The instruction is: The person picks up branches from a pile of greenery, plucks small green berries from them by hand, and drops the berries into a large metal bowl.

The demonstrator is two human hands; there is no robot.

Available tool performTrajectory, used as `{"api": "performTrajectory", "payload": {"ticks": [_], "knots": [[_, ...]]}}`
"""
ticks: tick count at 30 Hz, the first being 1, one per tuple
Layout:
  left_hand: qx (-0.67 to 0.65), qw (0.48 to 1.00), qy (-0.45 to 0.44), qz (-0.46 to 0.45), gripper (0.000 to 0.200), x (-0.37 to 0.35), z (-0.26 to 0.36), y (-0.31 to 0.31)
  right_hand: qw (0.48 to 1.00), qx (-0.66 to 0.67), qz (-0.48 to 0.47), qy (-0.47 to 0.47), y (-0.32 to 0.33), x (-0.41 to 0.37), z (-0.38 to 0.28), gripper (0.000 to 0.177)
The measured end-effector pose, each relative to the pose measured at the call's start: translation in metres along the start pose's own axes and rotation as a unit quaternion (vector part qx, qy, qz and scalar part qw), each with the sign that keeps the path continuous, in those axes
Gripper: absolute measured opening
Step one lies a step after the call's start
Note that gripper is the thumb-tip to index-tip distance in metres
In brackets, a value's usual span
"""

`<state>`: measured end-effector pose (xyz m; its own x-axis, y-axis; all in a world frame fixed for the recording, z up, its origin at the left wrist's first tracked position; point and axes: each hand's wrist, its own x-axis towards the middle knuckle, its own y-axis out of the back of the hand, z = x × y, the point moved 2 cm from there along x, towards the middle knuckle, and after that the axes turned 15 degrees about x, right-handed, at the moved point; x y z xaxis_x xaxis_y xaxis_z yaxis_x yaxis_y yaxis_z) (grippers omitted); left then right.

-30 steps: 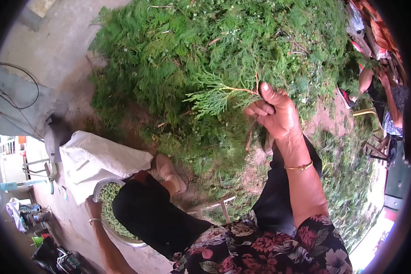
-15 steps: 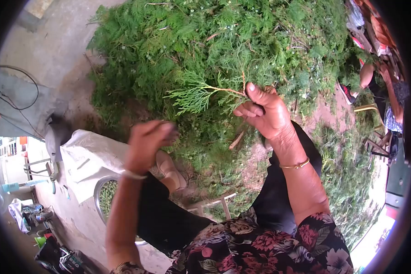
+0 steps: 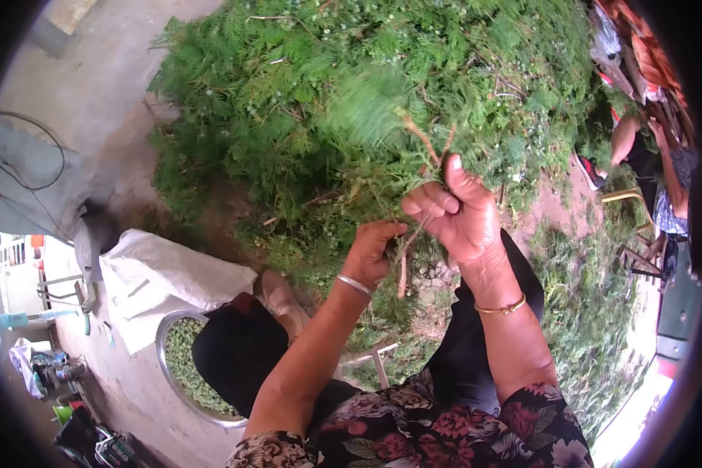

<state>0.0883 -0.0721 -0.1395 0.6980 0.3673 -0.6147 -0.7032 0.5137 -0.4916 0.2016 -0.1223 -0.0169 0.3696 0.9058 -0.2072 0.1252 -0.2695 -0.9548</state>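
My right hand (image 3: 468,214) pinches a conifer sprig (image 3: 421,136) between thumb and fingers. Its bare brown stem shows beside the thumb, and its green leafy end is blurred by motion. Thin stems hang below the fingers. Just left of them, my left hand (image 3: 373,248) is closed with fingers curled; anything in its grip is hidden. Behind both hands spreads a big heap of green conifer branches (image 3: 265,93), with small pale berries among the leaves.
A round metal basin (image 3: 162,351) holding small green berries stands by my left knee, next to a white sack (image 3: 164,269). Another person (image 3: 671,179) sits at the right edge. Black cables (image 3: 39,117) lie at upper left. Cut greenery (image 3: 577,312) covers the ground on the right.
My left hand has moved right, up beside my right hand. The sprig in my right hand has swung from pointing left to pointing up. More of the basin shows.
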Motion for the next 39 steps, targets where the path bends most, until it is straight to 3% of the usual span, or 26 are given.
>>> {"api": "performTrajectory", "payload": {"ticks": [4,5,6,8,9,11,12,13,14,15,17,18,19,21,22,23,25,26,27,29,32,34,35,37,38,39], "knots": [[0.002,0.991,-0.105,0.079,0.003,-0.021,0.026,-0.010,0.998,-0.050,-0.001,0.029,0.009,0.001,0.001,0.031],[0.001,0.990,-0.112,0.081,0.003,-0.022,0.030,-0.008,0.980,-0.161,0.104,0.043,0.013,0.000,0.001,0.025],[0.092,0.973,-0.157,0.143,0.003,-0.025,0.036,-0.004,0.939,-0.268,0.207,0.056,0.017,-0.002,0.000,0.020],[0.262,0.900,-0.234,0.259,0.007,-0.031,0.045,0.007,0.915,-0.343,0.215,0.004,0.021,-0.004,-0.001,0.019],[0.262,0.897,-0.240,0.263,0.007,-0.028,0.045,0.017,0.880,-0.416,0.225,-0.044,0.021,-0.004,0.000,0.021],[0.483,0.704,-0.342,0.393,0.008,-0.037,0.057,0.028,0.859,-0.461,0.222,-0.004,0.017,-0.007,0.006,0.029],[0.543,0.622,-0.376,0.419,0.011,-0.043,0.057,0.029,0.743,-0.640,0.166,0.099,0.017,-0.006,0.007,0.037],[0.542,0.620,-0.379,0.420,0.011,-0.051,0.059,0.025,0.584,-0.781,0.104,0.196,0.018,-0.004,0.011,0.046],[0.576,0.609,-0.355,0.414,0.013,-0.057,0.058,0.020,0.486,-0.825,0.059,0.283,0.019,0.001,0.016,0.060],[0.609,0.597,-0.329,0.406,0.015,-0.059,0.054,0.017,0.485,-0.825,0.060,0.284,0.022,0.002,0.015,0.060],[0.635,0.572,-0.320,0.408,0.021,-0.058,0.040,0.013,0.532,-0.805,-0.099,0.244,0.010,0.004,0.028,0.059],[0.656,0.555,-0.318,0.402,0.024,-0.059,0.034,0.010,0.617,-0.756,-0.072,0.205,0.014,0.003,0.036,0.051],[0.676,0.536,-0.315,0.396,0.027,-0.059,0.029,0.007,0.617,-0.757,-0.066,0.204,0.011,0.002,0.041,0.051],[0.708,0.510,-0.318,0.370,0.031,-0.058,0.017,0.003,0.651,-0.753,0.011,0.095,0.009,0.002,0.045,0.028],[0.725,0.490,-0.321,0.363,0.031,-0.059,0.013,-0.002,0.666,-0.724,0.008,0.179,0.015,0.006,0.049,0.029],[0.740,0.469,-0.325,0.358,0.031,-0.059,0.011,-0.007,0.664,-0.726,0.009,0.180,0.020,0.007,0.046,0.029],[0.758,0.461,-0.318,0.335,0.029,-0.060,0.007,-0.013,0.805,-0.572,-0.008,0.158,0.019,0.009,0.041,0.026],[0.777,0.447,-0.315,0.313,0.027,-0.060,0.004,-0.016,0.695,-0.710,0.009,0.117,0.030,0.009,0.033,0.017],[0.795,0.431,-0.311,0.291,0.026,-0.060,0.001,-0.020,0.695,-0.709,0.010,0.117,0.029,0.009,0.034,0.017],[0.782,0.445,-0.319,0.297,0.021,-0.065,0.005,-0.027,0.932,-0.342,0.086,0.079,0.015,0.009,0.036,0.018],[0.802,0.417,-0.344,0.254,0.020,-0.070,0.011,-0.029,0.945,-0.294,0.122,0.077,0.033,0.016,0.039,0.026],[0.747,0.555,-0.320,0.176,0.019,-0.073,0.018,-0.023,0.940,-0.292,0.150,0.090,0.045,0.017,0.035,0.029],[0.747,0.555,-0.322,0.176,0.019,-0.081,0.033,-0.020,0.940,-0.296,0.152,0.080,0.044,0.017,0.034,0.032],[0.800,0.535,-0.272,0.011,0.019,-0.099,0.064,-0.013,0.939,-0.299,0.153,0.071,0.044,0.018,0.028,0.035],[0.800,0.535,-0.271,0.010,0.019,-0.104,0.078,-0.007,0.937,-0.307,0.150,0.075,0.045,0.018,0.024,0.031],[0.729,0.615,-0.298,0.034,0.015,-0.108,0.092,0.000,0.934,-0.314,0.147,0.079,0.045,0.019,0.022,0.028]]}}
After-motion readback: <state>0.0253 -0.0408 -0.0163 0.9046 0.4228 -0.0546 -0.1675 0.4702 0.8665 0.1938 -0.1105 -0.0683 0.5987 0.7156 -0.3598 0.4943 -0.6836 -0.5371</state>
